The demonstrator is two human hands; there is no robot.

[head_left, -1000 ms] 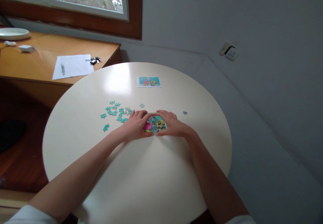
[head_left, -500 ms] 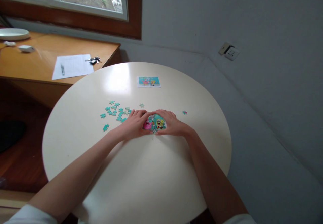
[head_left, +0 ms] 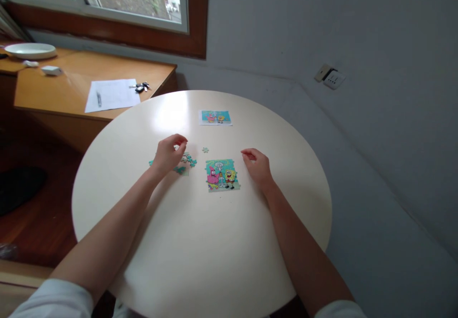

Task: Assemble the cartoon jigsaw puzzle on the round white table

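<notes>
A partly joined jigsaw puzzle (head_left: 221, 174) with pink, teal and yellow cartoon figures lies flat on the round white table (head_left: 211, 241). To its left, my left hand (head_left: 170, 153) hovers over loose teal puzzle pieces (head_left: 181, 169), covering part of them. Its fingers are loosely curled, with a gap at the thumb, and nothing shows in them. My right hand (head_left: 257, 165) is just right of the puzzle, apart from it, fingers bent and thumb slightly apart. Nothing is visible in that hand. One pale piece (head_left: 205, 150) lies alone above the puzzle.
A small picture card (head_left: 215, 117) with similar cartoon figures lies toward the table's far side. On the wooden desk (head_left: 118, 65) at left are a paper sheet (head_left: 114, 97), a pen, keys (head_left: 141, 88) and a white round object (head_left: 30, 50). A wall borders the right.
Both hands have let go of the joined puzzle and moved apart, left toward the loose pieces, right to the other side. The lone piece at right is no longer visible. The view has shifted slightly.
</notes>
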